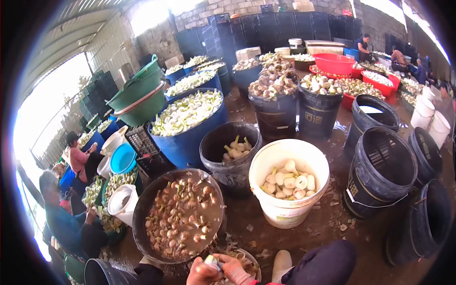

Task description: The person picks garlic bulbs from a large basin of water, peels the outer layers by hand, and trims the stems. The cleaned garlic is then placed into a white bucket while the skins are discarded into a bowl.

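Observation:
At the bottom centre my left hand (203, 271) is closed round a pale, peeled bulb (211, 260). My right hand (232, 267) is closed against the same bulb, and a small whitish object shows between the two hands, too small to name. Beneath them a container (251, 260) of peelings is partly hidden by my hands. Just beyond, to the left, a wide dark tub (138, 223) holds unpeeled bulbs in brown water. The white bucket (285, 209) ahead holds peeled bulbs.
A black bucket (228, 176) with a few bulbs stands behind. Blue barrels (190, 142) of peeled bulbs stand at left. Several black buckets (375, 190) stand at right. Co-workers sit at left (64, 223) and far right. Peelings litter the wet floor.

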`<action>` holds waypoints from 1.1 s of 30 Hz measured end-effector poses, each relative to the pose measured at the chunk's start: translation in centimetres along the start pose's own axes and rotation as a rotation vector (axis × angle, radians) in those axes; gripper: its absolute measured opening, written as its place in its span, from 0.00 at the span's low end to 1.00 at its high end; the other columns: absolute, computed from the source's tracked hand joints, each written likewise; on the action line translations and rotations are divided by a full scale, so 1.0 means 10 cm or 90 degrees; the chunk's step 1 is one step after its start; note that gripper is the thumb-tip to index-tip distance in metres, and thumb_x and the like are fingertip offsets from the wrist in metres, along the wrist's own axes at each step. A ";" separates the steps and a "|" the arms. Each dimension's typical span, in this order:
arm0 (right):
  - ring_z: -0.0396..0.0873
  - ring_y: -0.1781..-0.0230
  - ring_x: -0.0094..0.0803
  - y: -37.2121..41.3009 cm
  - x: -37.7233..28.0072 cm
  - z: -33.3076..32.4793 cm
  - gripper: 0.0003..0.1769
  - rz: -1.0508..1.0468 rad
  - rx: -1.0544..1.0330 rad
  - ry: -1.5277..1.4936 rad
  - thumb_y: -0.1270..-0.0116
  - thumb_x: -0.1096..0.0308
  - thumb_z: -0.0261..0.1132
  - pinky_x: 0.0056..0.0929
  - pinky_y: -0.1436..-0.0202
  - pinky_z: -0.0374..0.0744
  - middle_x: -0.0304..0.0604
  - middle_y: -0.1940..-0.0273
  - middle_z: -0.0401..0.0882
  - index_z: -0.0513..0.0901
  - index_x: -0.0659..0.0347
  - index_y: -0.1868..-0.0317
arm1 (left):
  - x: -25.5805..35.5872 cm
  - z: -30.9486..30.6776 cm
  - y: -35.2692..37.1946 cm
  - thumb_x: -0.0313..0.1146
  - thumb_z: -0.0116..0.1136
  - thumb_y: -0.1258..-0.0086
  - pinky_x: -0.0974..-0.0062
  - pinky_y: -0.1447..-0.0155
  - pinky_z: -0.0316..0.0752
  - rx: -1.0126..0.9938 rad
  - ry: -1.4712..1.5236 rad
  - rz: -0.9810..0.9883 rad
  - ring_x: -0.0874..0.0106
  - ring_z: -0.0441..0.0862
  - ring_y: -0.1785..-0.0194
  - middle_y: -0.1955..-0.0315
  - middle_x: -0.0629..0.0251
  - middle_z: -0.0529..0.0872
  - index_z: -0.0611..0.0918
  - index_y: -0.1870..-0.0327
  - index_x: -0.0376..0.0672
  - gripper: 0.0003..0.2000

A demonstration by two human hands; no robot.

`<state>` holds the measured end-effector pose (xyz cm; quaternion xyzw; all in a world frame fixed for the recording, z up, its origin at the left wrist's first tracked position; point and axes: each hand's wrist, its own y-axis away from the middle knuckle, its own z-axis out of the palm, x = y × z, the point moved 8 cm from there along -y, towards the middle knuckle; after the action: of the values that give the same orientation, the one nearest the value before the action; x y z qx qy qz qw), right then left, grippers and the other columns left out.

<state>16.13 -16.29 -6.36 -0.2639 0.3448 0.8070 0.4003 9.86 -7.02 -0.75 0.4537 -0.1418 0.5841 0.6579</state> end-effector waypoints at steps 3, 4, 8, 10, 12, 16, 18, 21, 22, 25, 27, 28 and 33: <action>0.78 0.52 0.28 0.23 -0.41 0.25 0.20 -0.007 -0.128 -0.109 0.34 0.74 0.58 0.24 0.47 0.75 0.39 0.52 0.80 0.76 0.62 0.41 | 0.09 0.15 -0.02 0.55 0.53 0.35 0.58 0.58 0.76 -0.053 0.266 -0.044 0.57 0.80 0.58 0.51 0.53 0.81 0.79 0.46 0.55 0.21; 0.78 0.54 0.24 0.23 -0.40 0.32 0.19 -0.028 -0.203 -0.143 0.33 0.72 0.59 0.22 0.49 0.76 0.37 0.54 0.80 0.76 0.61 0.41 | 0.02 -0.10 -0.07 0.59 0.48 0.33 0.59 0.60 0.76 0.043 0.303 -0.053 0.57 0.81 0.60 0.50 0.53 0.82 0.79 0.47 0.57 0.22; 0.78 0.58 0.21 0.47 -0.52 0.34 0.21 0.036 -0.113 -0.144 0.32 0.57 0.63 0.21 0.57 0.78 0.33 0.54 0.79 0.76 0.57 0.43 | 0.10 -0.14 0.08 0.51 0.56 0.34 0.61 0.60 0.78 -0.015 0.239 0.041 0.53 0.82 0.56 0.53 0.56 0.83 0.77 0.46 0.55 0.19; 0.77 0.61 0.20 0.24 -0.07 0.18 0.23 0.187 -0.069 -0.112 0.34 0.55 0.64 0.21 0.63 0.77 0.31 0.57 0.78 0.76 0.52 0.41 | 0.20 0.02 0.17 0.48 0.60 0.35 0.61 0.58 0.78 -0.024 0.190 0.068 0.55 0.81 0.53 0.50 0.55 0.80 0.72 0.42 0.50 0.23; 0.76 0.66 0.18 0.27 -0.19 0.29 0.18 0.142 -0.102 -0.021 0.35 0.59 0.66 0.18 0.66 0.75 0.30 0.62 0.78 0.80 0.54 0.47 | 0.18 -0.09 0.21 0.49 0.62 0.37 0.63 0.60 0.78 0.034 0.010 0.046 0.59 0.80 0.54 0.51 0.56 0.79 0.71 0.41 0.49 0.26; 0.74 0.70 0.18 0.26 -0.12 0.30 0.15 0.185 -0.104 -0.061 0.37 0.63 0.66 0.16 0.69 0.71 0.31 0.65 0.79 0.81 0.58 0.51 | 0.13 -0.21 0.13 0.53 0.63 0.39 0.66 0.60 0.77 0.042 -0.218 0.111 0.62 0.80 0.57 0.57 0.59 0.80 0.69 0.41 0.48 0.30; 0.73 0.72 0.17 0.25 -0.07 0.33 0.17 0.219 -0.129 -0.143 0.38 0.65 0.67 0.15 0.70 0.69 0.32 0.66 0.79 0.81 0.61 0.50 | 0.11 -0.14 0.11 0.56 0.63 0.40 0.69 0.60 0.77 0.047 -0.053 0.089 0.64 0.80 0.59 0.63 0.60 0.80 0.69 0.41 0.46 0.32; 0.75 0.71 0.18 0.26 -0.15 0.37 0.14 0.166 -0.090 -0.103 0.37 0.72 0.64 0.16 0.71 0.70 0.34 0.65 0.80 0.82 0.62 0.51 | 0.06 -0.14 -0.09 0.62 0.52 0.35 0.59 0.53 0.76 0.121 0.092 -0.010 0.59 0.80 0.56 0.60 0.60 0.82 0.74 0.47 0.46 0.29; 0.75 0.71 0.18 0.30 -0.18 0.35 0.13 0.145 -0.070 -0.083 0.37 0.75 0.62 0.17 0.72 0.70 0.35 0.65 0.81 0.82 0.63 0.52 | -0.08 -0.20 -0.09 0.65 0.47 0.34 0.55 0.50 0.75 0.194 0.214 -0.087 0.57 0.80 0.54 0.58 0.59 0.82 0.76 0.49 0.46 0.29; 0.80 0.66 0.25 0.24 -0.08 0.21 0.12 0.174 -0.009 -0.056 0.41 0.82 0.62 0.21 0.63 0.77 0.38 0.63 0.82 0.84 0.64 0.58 | -0.21 -0.45 -0.17 0.62 0.46 0.31 0.59 0.47 0.73 0.182 0.133 -0.050 0.62 0.76 0.48 0.52 0.61 0.80 0.77 0.47 0.45 0.28; 0.80 0.64 0.27 0.19 0.07 0.11 0.13 0.170 0.032 -0.048 0.42 0.83 0.61 0.23 0.61 0.78 0.40 0.62 0.83 0.84 0.63 0.57 | -0.11 -0.33 -0.06 0.57 0.51 0.31 0.64 0.47 0.73 0.232 -0.027 0.116 0.65 0.75 0.49 0.51 0.62 0.78 0.71 0.42 0.41 0.29; 0.80 0.65 0.29 0.17 -0.04 0.16 0.13 0.031 -0.011 0.161 0.43 0.81 0.61 0.24 0.61 0.77 0.40 0.66 0.82 0.84 0.64 0.56 | -0.01 -0.25 0.04 0.54 0.54 0.31 0.66 0.47 0.73 0.257 -0.130 0.226 0.67 0.75 0.50 0.50 0.62 0.77 0.68 0.39 0.39 0.30; 0.78 0.69 0.28 0.28 -0.07 0.35 0.14 0.050 -0.086 0.361 0.44 0.77 0.64 0.25 0.64 0.76 0.41 0.67 0.82 0.83 0.64 0.56 | 0.18 -0.29 0.04 0.42 0.64 0.37 0.65 0.48 0.74 0.219 -0.015 0.187 0.63 0.78 0.52 0.52 0.59 0.79 0.70 0.43 0.44 0.24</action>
<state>13.62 -15.20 -2.72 -0.4912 0.3984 0.7371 0.2381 8.96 -3.70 -0.87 0.5406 -0.1123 0.6837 0.4771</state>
